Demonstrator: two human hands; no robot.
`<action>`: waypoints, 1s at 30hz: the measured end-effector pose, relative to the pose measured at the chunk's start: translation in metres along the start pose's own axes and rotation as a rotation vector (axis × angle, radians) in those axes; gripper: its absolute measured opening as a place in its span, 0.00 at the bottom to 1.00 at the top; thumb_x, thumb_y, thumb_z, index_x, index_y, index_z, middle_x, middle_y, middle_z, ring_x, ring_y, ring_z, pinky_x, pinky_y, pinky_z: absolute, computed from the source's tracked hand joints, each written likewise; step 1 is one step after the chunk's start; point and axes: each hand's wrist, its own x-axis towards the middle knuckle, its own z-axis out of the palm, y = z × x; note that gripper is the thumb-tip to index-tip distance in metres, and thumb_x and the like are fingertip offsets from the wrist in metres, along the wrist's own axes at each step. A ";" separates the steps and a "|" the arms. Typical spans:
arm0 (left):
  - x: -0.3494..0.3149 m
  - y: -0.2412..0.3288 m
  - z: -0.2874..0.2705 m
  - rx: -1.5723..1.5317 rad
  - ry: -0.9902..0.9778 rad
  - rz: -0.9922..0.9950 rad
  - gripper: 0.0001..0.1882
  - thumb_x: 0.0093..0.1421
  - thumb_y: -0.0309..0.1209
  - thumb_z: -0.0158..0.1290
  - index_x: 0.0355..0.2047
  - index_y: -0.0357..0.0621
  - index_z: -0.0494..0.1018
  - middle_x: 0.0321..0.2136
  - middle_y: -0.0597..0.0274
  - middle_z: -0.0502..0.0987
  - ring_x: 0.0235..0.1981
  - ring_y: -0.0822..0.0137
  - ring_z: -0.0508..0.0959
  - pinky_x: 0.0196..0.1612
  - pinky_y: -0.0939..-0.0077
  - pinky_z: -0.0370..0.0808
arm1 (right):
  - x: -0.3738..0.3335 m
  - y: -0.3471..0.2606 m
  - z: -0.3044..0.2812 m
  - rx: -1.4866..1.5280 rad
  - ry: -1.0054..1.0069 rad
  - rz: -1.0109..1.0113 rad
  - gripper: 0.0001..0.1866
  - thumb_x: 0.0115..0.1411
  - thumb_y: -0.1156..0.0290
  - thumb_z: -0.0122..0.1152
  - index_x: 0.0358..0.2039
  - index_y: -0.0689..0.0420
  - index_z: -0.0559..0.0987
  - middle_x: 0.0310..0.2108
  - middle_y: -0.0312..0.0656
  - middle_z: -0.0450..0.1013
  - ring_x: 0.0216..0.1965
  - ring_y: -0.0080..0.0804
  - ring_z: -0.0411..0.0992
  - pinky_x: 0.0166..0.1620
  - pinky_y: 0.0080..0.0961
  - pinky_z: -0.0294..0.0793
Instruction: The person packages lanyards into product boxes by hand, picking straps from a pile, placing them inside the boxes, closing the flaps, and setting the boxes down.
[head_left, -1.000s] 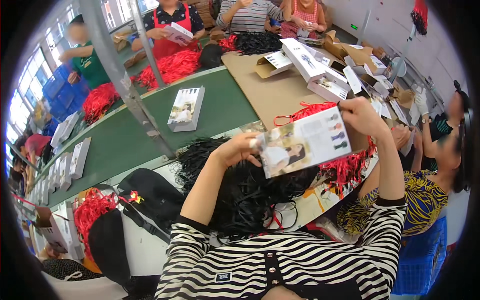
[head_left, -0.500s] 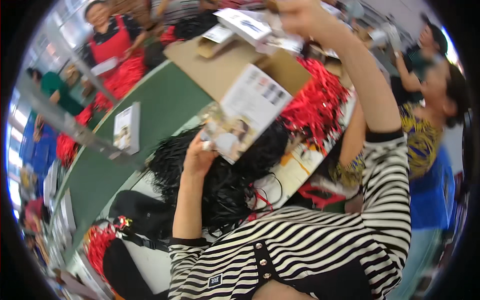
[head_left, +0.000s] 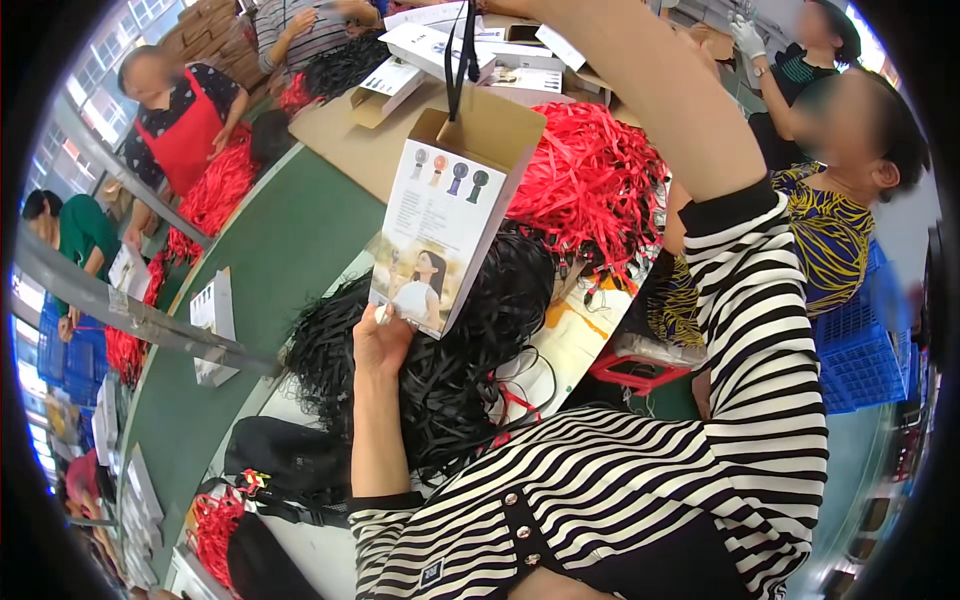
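Note:
My left hand [head_left: 383, 338] grips the lower end of a white carton [head_left: 425, 215] printed with small handheld fans and a person's picture. The carton tilts upright, its brown top flaps standing open. Over that opening dangles a black strap [head_left: 455, 75], its lower end at the flaps. My right arm reaches far up, and my right hand [head_left: 515, 6] is mostly cut off by the top edge. The strap hangs from beside it, so it appears closed on the strap, though its fingertips are hidden. Beneath the carton lies a heap of black straps [head_left: 470, 340].
Red straps [head_left: 590, 180] are heaped right of the carton. More cartons [head_left: 430, 45] lie on cardboard at the back. Another carton [head_left: 213, 325] rests on the green belt [head_left: 265, 225], under a metal rail [head_left: 150, 315]. Co-workers sit at the left and right.
The carton has turned more upright and shows its printed side with the fans. The black strap now hangs above its opening. My right hand has gone up and left, mostly out of the picture.

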 end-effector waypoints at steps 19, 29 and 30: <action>0.004 -0.001 0.003 -0.032 0.006 0.003 0.33 0.37 0.29 0.54 0.47 0.38 0.60 0.44 0.59 0.67 0.47 0.60 0.65 0.53 0.67 0.57 | -0.067 0.064 -0.039 -0.806 0.209 -0.011 0.11 0.47 0.66 0.54 0.26 0.61 0.77 0.18 0.35 0.69 0.21 0.16 0.64 0.26 0.14 0.61; -0.012 0.038 0.021 -0.105 0.015 0.175 0.29 0.39 0.31 0.51 0.45 0.39 0.62 0.44 0.59 0.67 0.46 0.60 0.65 0.51 0.64 0.58 | -0.150 0.168 -0.018 -0.278 0.529 0.265 0.11 0.53 0.74 0.48 0.36 0.64 0.73 0.21 0.34 0.70 0.22 0.18 0.66 0.26 0.11 0.63; -0.013 0.046 0.018 -0.105 0.017 0.196 0.27 0.41 0.32 0.50 0.44 0.39 0.63 0.44 0.59 0.67 0.46 0.61 0.65 0.51 0.63 0.59 | -0.161 0.180 -0.012 -0.352 0.425 0.309 0.11 0.52 0.74 0.49 0.36 0.64 0.74 0.20 0.34 0.69 0.22 0.17 0.65 0.26 0.12 0.63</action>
